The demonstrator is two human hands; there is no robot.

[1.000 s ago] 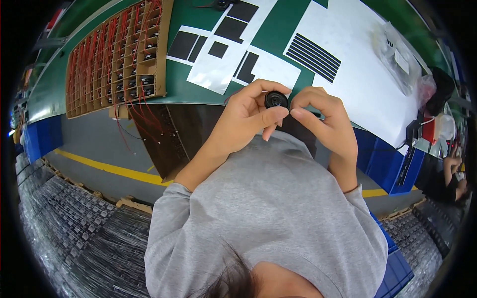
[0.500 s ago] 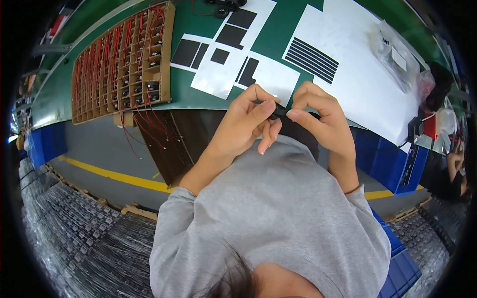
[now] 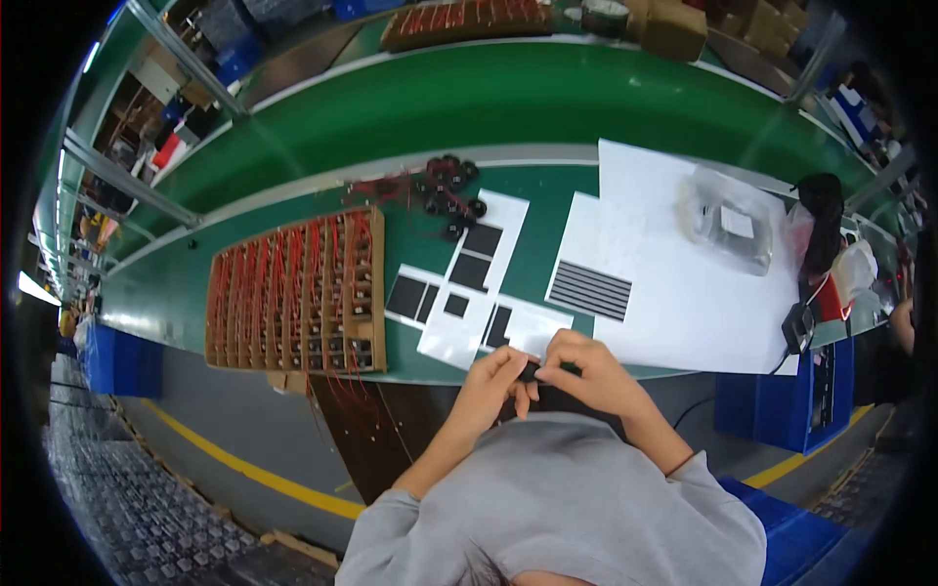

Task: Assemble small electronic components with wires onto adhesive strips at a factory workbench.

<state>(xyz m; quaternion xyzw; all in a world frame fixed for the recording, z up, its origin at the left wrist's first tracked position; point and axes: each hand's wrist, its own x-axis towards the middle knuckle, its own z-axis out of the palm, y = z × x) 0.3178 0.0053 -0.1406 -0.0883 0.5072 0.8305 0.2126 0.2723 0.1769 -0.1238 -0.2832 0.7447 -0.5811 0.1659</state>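
My left hand [image 3: 491, 387] and my right hand [image 3: 592, 377] are close together at the front edge of the green table. Between their fingertips is a small black part [image 3: 531, 372], mostly covered by the fingers, so its exact kind cannot be made out. Thumb and forefinger of each hand pinch at it. Just beyond the hands lie white sheets [image 3: 440, 337] bearing black rectangular and L-shaped stickers. Farther right, another sheet carries a row of black strips [image 3: 590, 290].
On the left stands a divided cardboard box [image 3: 379, 293] filled with red-wired black parts. Behind it lie loose round black parts [image 3: 449, 186] with red wires. A clear plastic bag [image 3: 728, 220] rests on large white paper [image 3: 664, 332]. A blue bin [image 3: 747, 405] stands below the right edge.
The view has tilted up, showing more of the table's far side, and the hands sit lower in it. Both hands still pinch the small black part.
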